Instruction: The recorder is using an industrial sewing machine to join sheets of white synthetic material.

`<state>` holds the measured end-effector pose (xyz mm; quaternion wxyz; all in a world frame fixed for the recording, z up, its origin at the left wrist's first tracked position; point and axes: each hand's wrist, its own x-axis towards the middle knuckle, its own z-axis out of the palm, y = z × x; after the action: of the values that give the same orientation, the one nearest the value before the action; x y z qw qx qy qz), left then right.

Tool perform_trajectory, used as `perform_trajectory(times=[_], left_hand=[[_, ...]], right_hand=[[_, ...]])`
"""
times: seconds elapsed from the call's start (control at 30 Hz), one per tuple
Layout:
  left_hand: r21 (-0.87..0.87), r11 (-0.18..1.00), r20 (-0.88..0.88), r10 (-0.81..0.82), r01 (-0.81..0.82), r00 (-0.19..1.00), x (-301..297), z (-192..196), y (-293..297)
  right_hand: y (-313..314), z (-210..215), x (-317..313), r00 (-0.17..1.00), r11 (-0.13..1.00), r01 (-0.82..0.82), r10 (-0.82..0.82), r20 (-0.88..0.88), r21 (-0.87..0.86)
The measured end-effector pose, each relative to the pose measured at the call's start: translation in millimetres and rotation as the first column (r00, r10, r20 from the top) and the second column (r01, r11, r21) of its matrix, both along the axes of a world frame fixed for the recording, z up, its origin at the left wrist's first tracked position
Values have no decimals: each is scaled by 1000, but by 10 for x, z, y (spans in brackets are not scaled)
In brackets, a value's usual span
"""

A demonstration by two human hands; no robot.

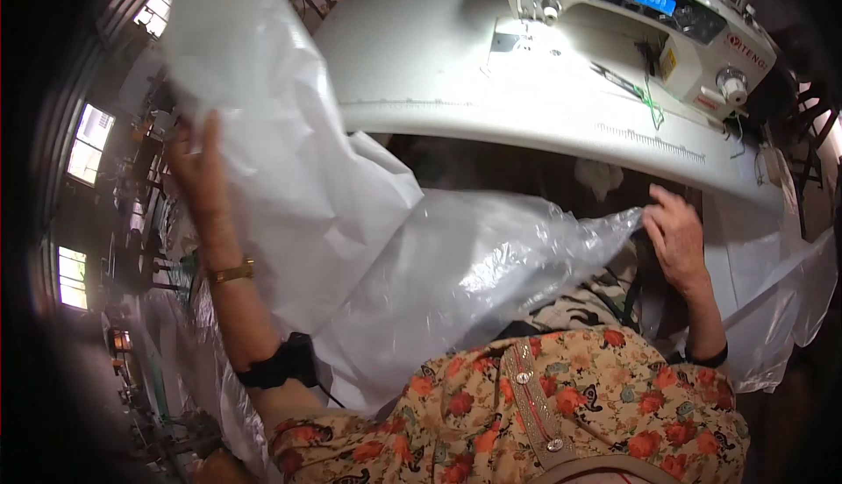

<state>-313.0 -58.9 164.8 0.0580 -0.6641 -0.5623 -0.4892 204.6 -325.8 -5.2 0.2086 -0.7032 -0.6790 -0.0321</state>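
The left hand (pixel 197 164) is raised at the left, its grip clenched on the upper edge of a large white translucent plastic sheet (pixel 289 177) that hangs down across the person's lap. The right hand (pixel 675 234) pinches the crinkled corner of a clear, thin plastic bag (pixel 491 265) lying over the sheet, just below the front edge of the white worktop (pixel 421 63); whether the bag holds anything cannot be told. A white electric sewing machine (pixel 649 19) stands on the worktop, well apart from both hands.
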Motion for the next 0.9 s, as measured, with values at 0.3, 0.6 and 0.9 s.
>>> perform_trajectory(times=[0.3, 0.6, 0.9], left_hand=[[-379, 780, -298, -613, 498, 732, 939, -1127, -864], [-767, 559, 165, -304, 315, 938, 877, -3767, -1581], [-334, 163, 834, 510, 928, 211, 1025, -4394, -1730]], right_hand=[[1393, -738, -1125, 826, 804, -559, 519, -223, -202], [1148, -1880, -1212, 707, 635, -696, 525, -474, -335], [1131, -1724, -1198, 681, 611, -719, 520, -516, -332]])
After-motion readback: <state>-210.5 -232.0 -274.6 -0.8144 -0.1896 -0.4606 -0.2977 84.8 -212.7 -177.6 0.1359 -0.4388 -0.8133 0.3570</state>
